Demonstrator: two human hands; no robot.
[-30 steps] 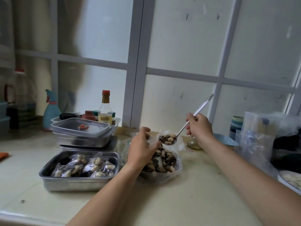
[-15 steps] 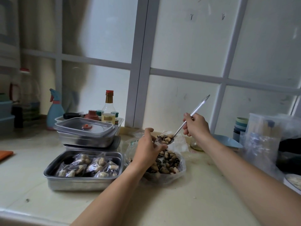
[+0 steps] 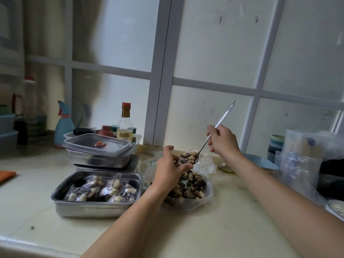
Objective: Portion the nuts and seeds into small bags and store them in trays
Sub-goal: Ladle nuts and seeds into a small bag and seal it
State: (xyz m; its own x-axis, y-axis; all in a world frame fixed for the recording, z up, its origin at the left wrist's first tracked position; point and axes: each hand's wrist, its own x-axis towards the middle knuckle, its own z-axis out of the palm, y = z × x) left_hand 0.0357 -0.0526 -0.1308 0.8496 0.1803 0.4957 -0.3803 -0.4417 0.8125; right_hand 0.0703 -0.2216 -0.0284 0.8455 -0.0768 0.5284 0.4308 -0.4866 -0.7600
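Note:
My right hand grips the long handle of a metal spoon, whose bowl is heaped with peanuts and seeds. My left hand pinches a small clear bag right at the spoon's bowl; the bag's mouth is partly hidden by my fingers. Below both hands lies a large open plastic bag of mixed peanuts and dark seeds on the counter. To its left a steel tray holds several filled small bags.
Behind the tray stand stacked steel trays with a clear lid, sauce bottles and a blue spray bottle. At the right are stacked cups, a blue plate, a small glass bowl and clear plastic bags. The counter's front edge runs bottom left.
The loaded spoon has dipped lower and closer to the small bag in my left hand. Both hands stay over the big bag.

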